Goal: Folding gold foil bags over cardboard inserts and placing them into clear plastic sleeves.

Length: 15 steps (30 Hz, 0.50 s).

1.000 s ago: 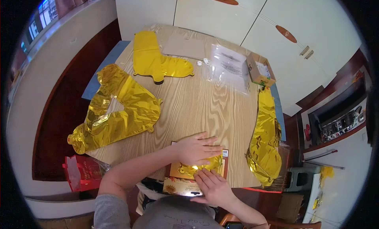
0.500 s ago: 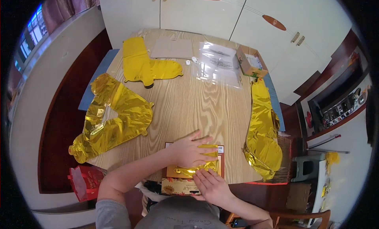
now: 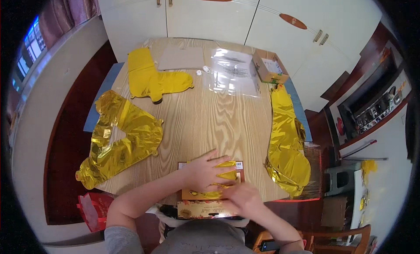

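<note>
My left hand (image 3: 203, 173) lies flat with its fingers spread over a folded gold foil balloon (image 3: 226, 176). Under the foil is an orange-brown card package (image 3: 187, 195) at the table's near edge, with a patterned cream flap (image 3: 197, 209) hanging toward me. By the lower right corner of the foil is my right hand (image 3: 244, 200); its fingers look bent but are smeared by motion, so whether they grip anything is unclear. Flat gold foil balloons surround them: a triangular one with a hole (image 3: 142, 129) on the left, an L-shaped one (image 3: 141, 79) at far left, a long one (image 3: 286, 142) on the right.
Along the far side of the wooden table (image 3: 205, 118) lie a grey-beige sheet (image 3: 181, 58), a clear plastic sleeve (image 3: 234, 72), small white pieces (image 3: 206, 69) and an open cardboard box (image 3: 280, 76). A red bag (image 3: 92, 210) stands below the left edge. White cabinets (image 3: 210, 17) rise behind.
My right hand has lifted from lying flat on the foil's near edge and shifted slightly right, its fingers bending. The left hand stays spread on the foil. The whole view has shifted slightly.
</note>
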Available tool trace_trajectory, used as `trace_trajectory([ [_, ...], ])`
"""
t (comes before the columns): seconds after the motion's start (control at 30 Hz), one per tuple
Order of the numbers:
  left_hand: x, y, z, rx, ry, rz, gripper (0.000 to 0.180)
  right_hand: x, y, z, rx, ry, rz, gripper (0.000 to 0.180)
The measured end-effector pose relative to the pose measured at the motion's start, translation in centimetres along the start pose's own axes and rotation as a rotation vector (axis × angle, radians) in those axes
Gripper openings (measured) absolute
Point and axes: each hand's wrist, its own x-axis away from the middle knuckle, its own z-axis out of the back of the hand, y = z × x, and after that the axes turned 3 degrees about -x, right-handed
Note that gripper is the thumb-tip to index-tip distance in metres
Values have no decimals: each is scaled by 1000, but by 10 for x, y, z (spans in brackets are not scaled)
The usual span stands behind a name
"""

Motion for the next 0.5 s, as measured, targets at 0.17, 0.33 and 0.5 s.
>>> trace_trajectory([
  [0.17,-1,0,2,-21,-28,-8,41,-26,52,0,76,238,-181,24],
  [0.33,-2,0,2,-32,-71,2,40,-30,56,-4,168,190,-215,25],
  [0.5,0,2,-2,-40,-74,-16,43,-27,56,0,253,151,-174,30],
])
